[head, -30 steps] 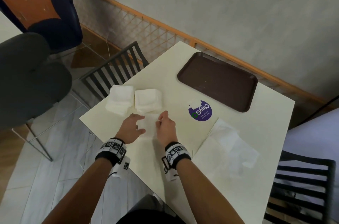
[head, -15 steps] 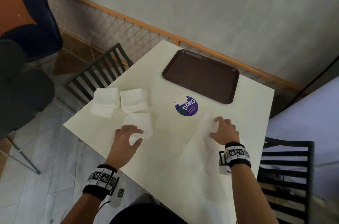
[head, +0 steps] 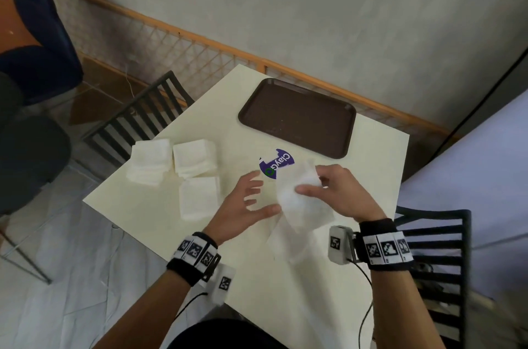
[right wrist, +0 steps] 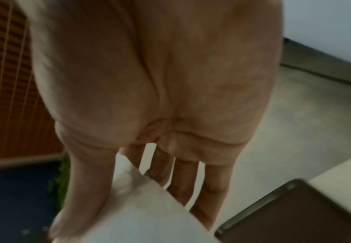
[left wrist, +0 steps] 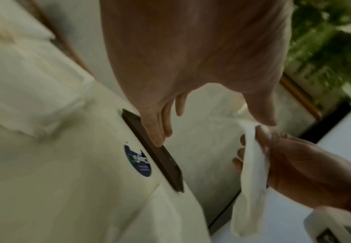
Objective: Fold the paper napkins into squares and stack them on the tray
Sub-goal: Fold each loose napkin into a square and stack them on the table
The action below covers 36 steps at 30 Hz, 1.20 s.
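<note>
Right hand (head: 340, 194) pinching (thumb against fingers), left hand (head: 243, 206) beside it, fingers spread

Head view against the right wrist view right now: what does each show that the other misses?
Only the head view shows the folded napkin stacks, the round purple sticker and the open left hand. Only the right wrist view shows, close up, the right hand's fingers behind the paper. Both show the right hand holding the unfolded napkin, and the brown tray holding no napkins.

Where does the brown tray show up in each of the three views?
Head: tray on the table's far side, upper centre.
Left wrist: seen edge-on, a dark strip at centre, partly behind the left hand's fingers.
Right wrist: bottom right corner.
Shared landmark: the unfolded napkin in the right hand.
</note>
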{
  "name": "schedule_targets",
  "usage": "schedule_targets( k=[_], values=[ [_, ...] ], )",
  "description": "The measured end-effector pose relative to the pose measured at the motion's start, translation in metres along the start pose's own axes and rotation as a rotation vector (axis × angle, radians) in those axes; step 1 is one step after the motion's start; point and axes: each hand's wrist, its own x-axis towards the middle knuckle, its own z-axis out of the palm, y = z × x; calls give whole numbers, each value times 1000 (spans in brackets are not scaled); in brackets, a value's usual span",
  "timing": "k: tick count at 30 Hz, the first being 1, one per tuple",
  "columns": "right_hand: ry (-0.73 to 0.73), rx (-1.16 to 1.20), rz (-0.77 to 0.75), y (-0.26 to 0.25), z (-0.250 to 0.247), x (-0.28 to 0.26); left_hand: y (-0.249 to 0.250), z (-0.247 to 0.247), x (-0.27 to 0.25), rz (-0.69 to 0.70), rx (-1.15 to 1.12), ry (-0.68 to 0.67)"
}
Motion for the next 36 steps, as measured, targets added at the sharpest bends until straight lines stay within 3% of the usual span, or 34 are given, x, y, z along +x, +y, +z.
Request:
schedule_targets(
  k=[4, 9, 16, 26, 33, 36],
  values=[
    [34, 324, -113, -31, 7, -3, 33, 13, 7, 24, -312, -19],
    [117, 407, -80, -19, 46, 3, 47, 6, 4, 127, -191, 238],
    [306, 647, -186, -12, 65, 11, 55, -26, -7, 250, -54, 259],
    [225, 884, -272, -32, 74, 27, 75, -42, -9, 314, -135, 255],
    [220, 932, -260, -40, 80, 31, 77, -47, -6, 307, -180, 281],
    [192, 966, -179, -48, 77, 32, 80, -51, -9, 319, -120, 294]
  ],
)
